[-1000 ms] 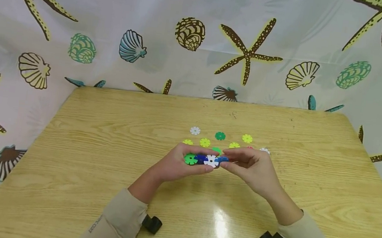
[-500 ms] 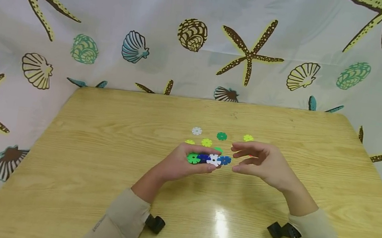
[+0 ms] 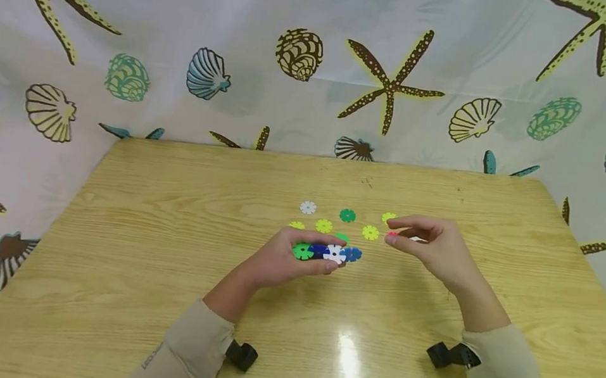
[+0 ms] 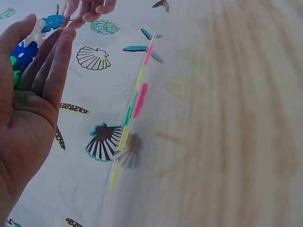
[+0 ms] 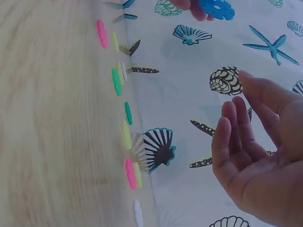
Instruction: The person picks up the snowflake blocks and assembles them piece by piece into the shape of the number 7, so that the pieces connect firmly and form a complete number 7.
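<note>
My left hand (image 3: 284,260) grips a row of joined plastic snowflake discs (image 3: 319,251), green, dark blue, white and light blue, between thumb and fingers. The light blue disc (image 3: 353,254) sticks out past the fingertips at the right end. In the left wrist view the dark blue disc (image 4: 24,54) sits at an angle in the row. My right hand (image 3: 436,248) hovers over the loose discs with thumb and fingers apart and nothing between them. Its thumb tip overlaps a pink disc (image 3: 392,233) in the head view. The hand partly hides a white disc (image 3: 417,238) behind it.
Several loose discs lie flat on the wooden table (image 3: 174,210): white (image 3: 308,207), dark green (image 3: 348,215), yellow (image 3: 370,232) and light green (image 3: 342,237). A white curtain (image 3: 257,100) printed with shells and starfish hangs behind and along the sides.
My right hand has let go of the light blue end of the row and moved right and away to the loose discs. The left hand has stayed nearly in place with the row.
</note>
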The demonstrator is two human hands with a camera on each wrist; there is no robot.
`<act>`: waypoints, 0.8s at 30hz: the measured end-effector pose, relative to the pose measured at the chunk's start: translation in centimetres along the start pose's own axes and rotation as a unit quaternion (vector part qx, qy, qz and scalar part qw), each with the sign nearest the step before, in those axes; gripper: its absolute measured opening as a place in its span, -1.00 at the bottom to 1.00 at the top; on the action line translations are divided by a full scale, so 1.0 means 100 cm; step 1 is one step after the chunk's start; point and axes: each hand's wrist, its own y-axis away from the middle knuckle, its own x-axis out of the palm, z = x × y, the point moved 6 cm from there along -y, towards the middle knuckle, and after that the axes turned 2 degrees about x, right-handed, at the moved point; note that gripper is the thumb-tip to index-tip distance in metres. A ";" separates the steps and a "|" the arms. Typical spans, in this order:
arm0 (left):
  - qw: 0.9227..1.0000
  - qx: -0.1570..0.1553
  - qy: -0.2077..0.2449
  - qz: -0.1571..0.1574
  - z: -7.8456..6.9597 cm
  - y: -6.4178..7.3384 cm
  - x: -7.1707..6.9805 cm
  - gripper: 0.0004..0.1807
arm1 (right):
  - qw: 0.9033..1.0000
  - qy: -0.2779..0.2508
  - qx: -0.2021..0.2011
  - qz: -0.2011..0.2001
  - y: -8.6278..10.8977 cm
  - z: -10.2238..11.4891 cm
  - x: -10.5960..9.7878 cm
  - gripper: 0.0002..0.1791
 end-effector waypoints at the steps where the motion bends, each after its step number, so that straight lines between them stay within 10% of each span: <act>1: 1.000 0.002 0.003 0.000 -0.001 0.000 0.000 -0.56 | 1.000 0.003 0.007 -0.008 -0.002 -0.002 -0.001 -0.63; 12: 0.999 0.035 0.000 0.006 -0.005 0.000 0.002 -0.55 | 0.994 0.041 0.082 -0.059 -0.013 -0.033 -0.021 -0.53; 24: 0.999 0.018 -0.037 0.004 -0.006 0.000 0.007 -0.57 | 0.978 0.131 0.159 -0.024 -0.018 -0.053 -0.036 -0.51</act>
